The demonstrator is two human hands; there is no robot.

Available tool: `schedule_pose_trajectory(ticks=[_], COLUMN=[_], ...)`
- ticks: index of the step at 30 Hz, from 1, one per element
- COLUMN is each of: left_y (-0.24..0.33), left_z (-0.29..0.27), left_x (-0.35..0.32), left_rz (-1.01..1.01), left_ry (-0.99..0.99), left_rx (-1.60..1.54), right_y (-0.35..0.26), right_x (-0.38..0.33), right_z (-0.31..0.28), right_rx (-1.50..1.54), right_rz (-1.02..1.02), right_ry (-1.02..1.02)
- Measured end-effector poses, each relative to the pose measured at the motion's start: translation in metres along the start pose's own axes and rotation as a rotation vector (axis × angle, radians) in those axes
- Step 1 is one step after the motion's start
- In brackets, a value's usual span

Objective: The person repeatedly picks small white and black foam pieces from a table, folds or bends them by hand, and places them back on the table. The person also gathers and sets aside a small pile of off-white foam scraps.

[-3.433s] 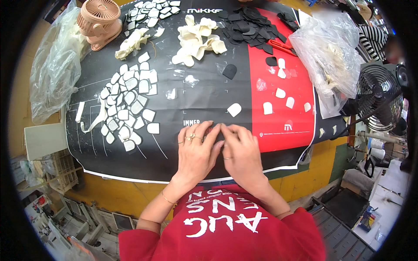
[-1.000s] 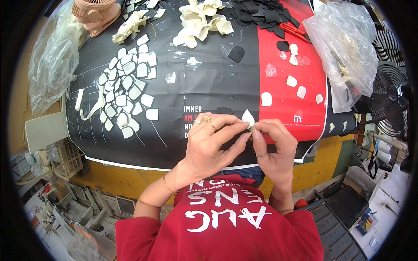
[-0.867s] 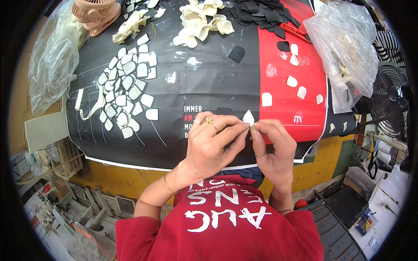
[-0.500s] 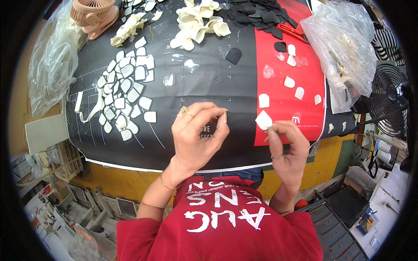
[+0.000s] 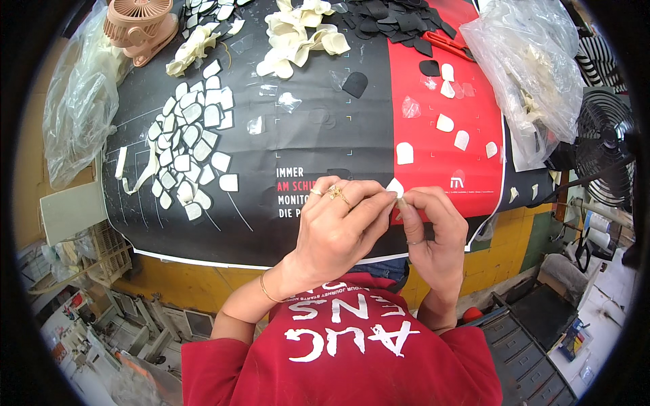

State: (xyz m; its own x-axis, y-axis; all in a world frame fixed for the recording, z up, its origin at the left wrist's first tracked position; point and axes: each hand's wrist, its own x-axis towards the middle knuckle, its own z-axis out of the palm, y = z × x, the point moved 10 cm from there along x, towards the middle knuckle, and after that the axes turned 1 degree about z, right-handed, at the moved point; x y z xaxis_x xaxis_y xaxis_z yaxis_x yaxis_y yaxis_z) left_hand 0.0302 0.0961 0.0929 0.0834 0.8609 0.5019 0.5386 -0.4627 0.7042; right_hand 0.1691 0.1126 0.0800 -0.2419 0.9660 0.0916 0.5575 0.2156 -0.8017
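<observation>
A small white rounded pad [image 5: 396, 186] with a pointed tip is held up over the near edge of the red area. My right hand [image 5: 437, 227] pinches its lower end between thumb and fingers. Fingertips of my left hand [image 5: 342, 220] are closed together at the pad's left edge, touching it. The left thumb is mostly hidden behind the hand. Just beyond the right hand, another white pad [image 5: 404, 153] lies flat on the red area. Several more white pads, one of them this near one [image 5: 462, 140], are scattered farther off.
On the left spreads a heap of black-edged white pads [image 5: 192, 134]. Cream pieces [image 5: 291, 40] and black pads [image 5: 393, 24] are piled at the back, near red-handled scissors [image 5: 448, 46]. Plastic bags [image 5: 528, 81] flank the printed mat [image 5: 257, 135]. A pink fan [image 5: 141, 27] stands back left.
My left hand has moved right, from over the dark middle of the mat to the white pad. My right hand has shifted slightly left and still holds the pad.
</observation>
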Motion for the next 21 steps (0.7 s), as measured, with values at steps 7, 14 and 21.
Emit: schedule_pose_trajectory(ticks=[7, 14, 21], left_y=[-0.014, -0.056, -0.023], left_z=[-0.006, -0.02, 0.039], left_x=[0.006, 0.061, 0.047], left_rz=[-0.063, -0.132, -0.31], left_ry=[0.042, 0.094, -0.189], left_rx=[0.051, 0.244, -0.355], right_y=[0.006, 0.024, 0.027], right_x=[0.002, -0.001, -0.006], right_z=[-0.006, -0.034, -0.043], right_rx=[0.041, 0.101, -0.036], right_rz=[0.002, 0.073, 0.056], right_ry=[0.021, 0.08, 0.19])
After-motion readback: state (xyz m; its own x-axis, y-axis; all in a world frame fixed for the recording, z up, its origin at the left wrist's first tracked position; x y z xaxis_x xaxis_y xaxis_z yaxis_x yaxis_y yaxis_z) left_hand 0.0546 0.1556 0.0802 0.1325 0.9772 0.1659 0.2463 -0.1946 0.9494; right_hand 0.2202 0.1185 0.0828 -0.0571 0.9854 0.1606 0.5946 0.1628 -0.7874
